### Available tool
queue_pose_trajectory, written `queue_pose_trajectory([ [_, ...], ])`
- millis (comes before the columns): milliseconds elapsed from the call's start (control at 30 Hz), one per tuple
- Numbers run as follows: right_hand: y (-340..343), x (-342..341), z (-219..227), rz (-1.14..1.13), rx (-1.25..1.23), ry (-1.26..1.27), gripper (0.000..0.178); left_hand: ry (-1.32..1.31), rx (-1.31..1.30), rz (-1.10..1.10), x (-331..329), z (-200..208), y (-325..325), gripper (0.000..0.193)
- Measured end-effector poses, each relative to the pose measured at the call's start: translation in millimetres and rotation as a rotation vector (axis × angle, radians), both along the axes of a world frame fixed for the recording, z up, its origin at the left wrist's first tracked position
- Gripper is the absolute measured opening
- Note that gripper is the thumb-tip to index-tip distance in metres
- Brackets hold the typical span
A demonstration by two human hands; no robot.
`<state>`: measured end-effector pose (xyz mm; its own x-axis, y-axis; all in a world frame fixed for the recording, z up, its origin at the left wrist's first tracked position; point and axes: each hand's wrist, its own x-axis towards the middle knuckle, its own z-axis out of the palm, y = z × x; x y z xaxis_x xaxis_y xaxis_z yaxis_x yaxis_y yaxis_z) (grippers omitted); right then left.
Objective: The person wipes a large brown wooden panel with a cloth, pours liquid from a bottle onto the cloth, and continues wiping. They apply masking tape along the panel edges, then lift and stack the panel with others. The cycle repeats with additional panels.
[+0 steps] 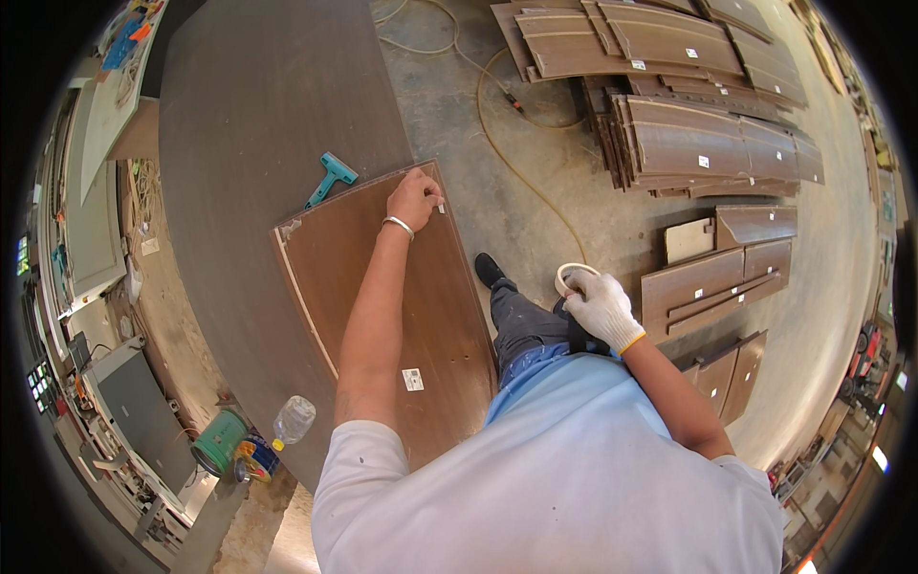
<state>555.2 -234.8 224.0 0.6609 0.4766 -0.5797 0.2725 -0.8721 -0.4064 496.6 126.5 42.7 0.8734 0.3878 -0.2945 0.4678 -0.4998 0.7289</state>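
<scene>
A brown wooden panel (pixel 443 320) with a white label lies on the dark worktable in front of me. My left hand (pixel 414 201), bare with a pale band at the wrist, is over the panel's far right corner. Its fingers are pinched together at a small whitish strip (pixel 441 208), which looks like a bit of tape. Off the table to the right, my right hand (pixel 598 306) wears a white knitted glove and grips a cream tape roll (pixel 564 275). A teal scraper-like tool (pixel 335 172) rests just beyond the panel's far edge.
The dark tabletop (pixel 258 105) stretches away ahead. A clear plastic bottle (pixel 294 419) and a green can (pixel 219 442) stand at the lower left. Stacked brown panels (pixel 684 134) sit on the floor at right. A yellowish hose (pixel 507 158) winds across the concrete.
</scene>
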Motion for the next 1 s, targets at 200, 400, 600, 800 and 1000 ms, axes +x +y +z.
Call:
queue_pose_trajectory([
  [200,3.9,1.1,-0.7,-0.003,0.021,-0.019,0.021,-0.004,0.027,0.022,0.4,5.8,-4.5,0.012],
  [400,5.9,2.5,-0.5,0.042,-0.021,0.006,0.023,0.0,0.013,0.037,-0.5,9.5,-6.7,0.01],
  [600,6.7,2.6,-2.8,0.05,-0.027,0.013,0.024,-0.027,0.006,0.035,-1.7,6.7,-5.9,0.008],
  [800,7.6,2.6,-4.3,0.052,-0.033,-0.003,0.024,-0.036,0.034,0.028,-2.0,3.9,-7.0,0.007],
  [1000,10.0,4.4,-5.2,0.067,-0.051,0.004,0.024,-0.025,0.081,0.041,-0.8,4.0,-11.8,0.009],
])
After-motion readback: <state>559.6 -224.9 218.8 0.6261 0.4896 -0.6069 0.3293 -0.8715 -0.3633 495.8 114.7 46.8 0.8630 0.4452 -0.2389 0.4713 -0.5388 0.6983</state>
